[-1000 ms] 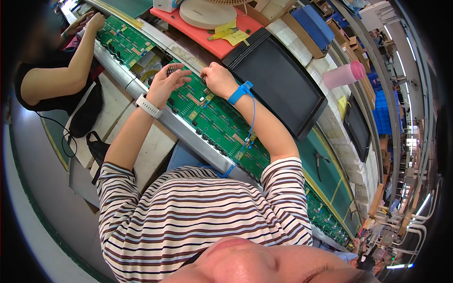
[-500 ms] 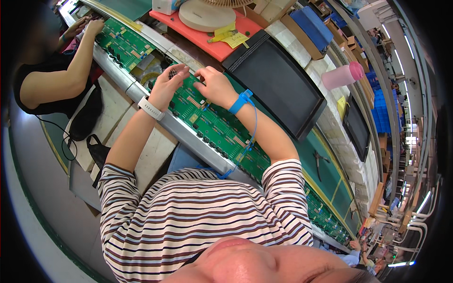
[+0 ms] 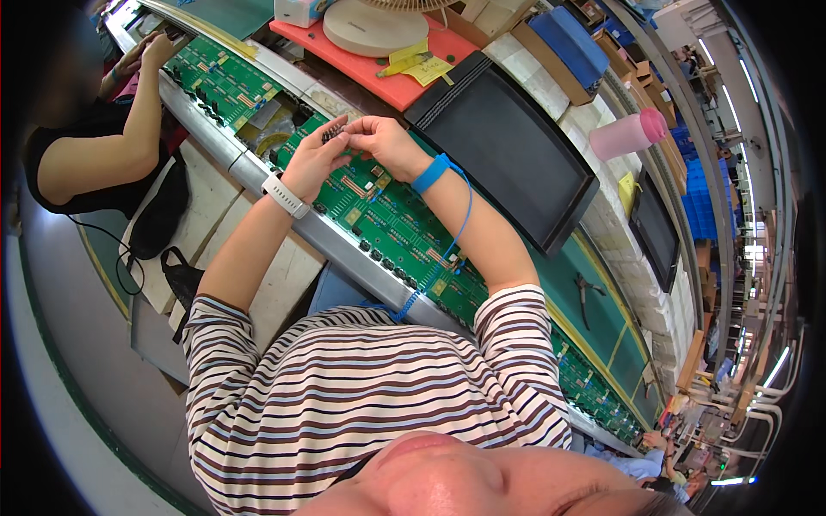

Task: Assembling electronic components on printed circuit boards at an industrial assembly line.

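Several small dark electronic components (image 3: 332,133) lie in my left hand (image 3: 315,163), which is closed loosely around them; their exact kind is too small to tell. My right hand (image 3: 389,146) pinches at the left hand's fingertips, and whatever sits between its thumb and finger is hidden. Both hands hover over a green circuit board (image 3: 391,228) populated with small parts, with black parts along its near edge. A white watch circles my left wrist. On the right wrist is a blue strap (image 3: 437,174) with a coiled cord.
Beyond my hands stands a black tray (image 3: 508,150), beside a red board (image 3: 353,64) bearing a round beige lid-like object. Pliers (image 3: 587,301) rest on the green surface at right. A pink bottle (image 3: 626,135) stands farther back. At left, a co-worker's arms reach over another circuit board (image 3: 219,82).
My right hand has moved left, bringing its fingertips against my left hand. The co-worker's hands have shifted slightly left.
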### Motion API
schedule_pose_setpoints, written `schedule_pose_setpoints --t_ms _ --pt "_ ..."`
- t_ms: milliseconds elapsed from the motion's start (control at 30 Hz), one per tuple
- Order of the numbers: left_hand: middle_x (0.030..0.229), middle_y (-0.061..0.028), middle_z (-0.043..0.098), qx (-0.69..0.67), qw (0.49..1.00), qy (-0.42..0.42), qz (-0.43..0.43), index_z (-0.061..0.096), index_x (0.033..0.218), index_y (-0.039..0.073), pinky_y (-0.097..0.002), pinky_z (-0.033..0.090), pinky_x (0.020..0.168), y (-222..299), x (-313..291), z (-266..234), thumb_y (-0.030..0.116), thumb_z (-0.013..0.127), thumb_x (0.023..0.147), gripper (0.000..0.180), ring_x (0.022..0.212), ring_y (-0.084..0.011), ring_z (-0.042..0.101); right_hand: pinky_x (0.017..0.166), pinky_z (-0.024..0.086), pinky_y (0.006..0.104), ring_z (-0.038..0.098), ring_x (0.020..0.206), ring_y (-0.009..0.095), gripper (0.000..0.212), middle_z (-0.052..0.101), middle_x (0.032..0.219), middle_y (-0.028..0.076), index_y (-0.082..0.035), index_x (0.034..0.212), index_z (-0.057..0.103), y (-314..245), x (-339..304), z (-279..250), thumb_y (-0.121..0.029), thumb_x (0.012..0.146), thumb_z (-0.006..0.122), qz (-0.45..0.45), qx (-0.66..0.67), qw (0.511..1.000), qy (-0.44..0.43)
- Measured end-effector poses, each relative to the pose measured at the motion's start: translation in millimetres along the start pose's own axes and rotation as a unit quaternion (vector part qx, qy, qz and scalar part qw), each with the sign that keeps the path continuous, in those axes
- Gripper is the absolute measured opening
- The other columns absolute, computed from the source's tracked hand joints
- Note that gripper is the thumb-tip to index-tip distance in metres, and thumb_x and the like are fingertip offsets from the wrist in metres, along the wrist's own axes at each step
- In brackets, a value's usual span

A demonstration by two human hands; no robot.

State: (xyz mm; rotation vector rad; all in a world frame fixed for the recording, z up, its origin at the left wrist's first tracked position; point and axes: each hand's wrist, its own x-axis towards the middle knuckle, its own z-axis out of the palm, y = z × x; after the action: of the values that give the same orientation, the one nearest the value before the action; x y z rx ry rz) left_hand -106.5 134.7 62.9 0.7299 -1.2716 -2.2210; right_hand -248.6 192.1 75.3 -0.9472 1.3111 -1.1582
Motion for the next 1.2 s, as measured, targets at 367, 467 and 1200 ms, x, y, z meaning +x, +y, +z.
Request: schedule_pose_setpoints --t_ms 367,467,1200 --pt "0.123 -0.0107 0.046 0.066 0.993 0.087 0.051 0.032 0.129 -0.001 -0.0263 0.04 0.086 3.0 -4.8 -1.2 0.014 0.05 0.086 0.049 0.106 -0.0167 0.05 0.073 0.046 0.0391 0.058 0.08 0.033 0.02 0.061 0.084 0.018 -0.006 0.079 0.067 22.9 23.8 -25.8 -0.012 0.07 0.049 -0.107 -0.433 0.892 0.076" --pt "0.125 -0.0108 0.044 0.075 0.994 0.069 0.045 0.029 0.13 0.0 -0.0298 0.038 0.091 0.2 -4.9 -1.3 0.017 0.049 0.088 0.05 0.113 -0.0195 0.046 0.073 0.044 0.0414 0.056 0.08 0.033 0.02 0.057 0.079 0.019 -0.007 0.077 0.066 25.6 25.7 -23.5 -0.013 0.07 0.049 -0.181 -0.507 0.837 0.092" --pt "0.104 -0.0179 0.057 0.161 0.963 0.116 0.184 0.042 0.121 -0.005 -0.0299 0.042 0.084 -15.8 -30.6 29.5 0.018 0.05 0.081 0.046 0.096 -0.0251 0.056 0.062 0.046 0.0362 0.056 0.071 0.03 0.008 0.055 0.076 0.013 -0.004 0.077 0.06 15.6 13.0 -14.9 -0.008 0.071 0.055 -0.214 -0.559 0.8 0.043"
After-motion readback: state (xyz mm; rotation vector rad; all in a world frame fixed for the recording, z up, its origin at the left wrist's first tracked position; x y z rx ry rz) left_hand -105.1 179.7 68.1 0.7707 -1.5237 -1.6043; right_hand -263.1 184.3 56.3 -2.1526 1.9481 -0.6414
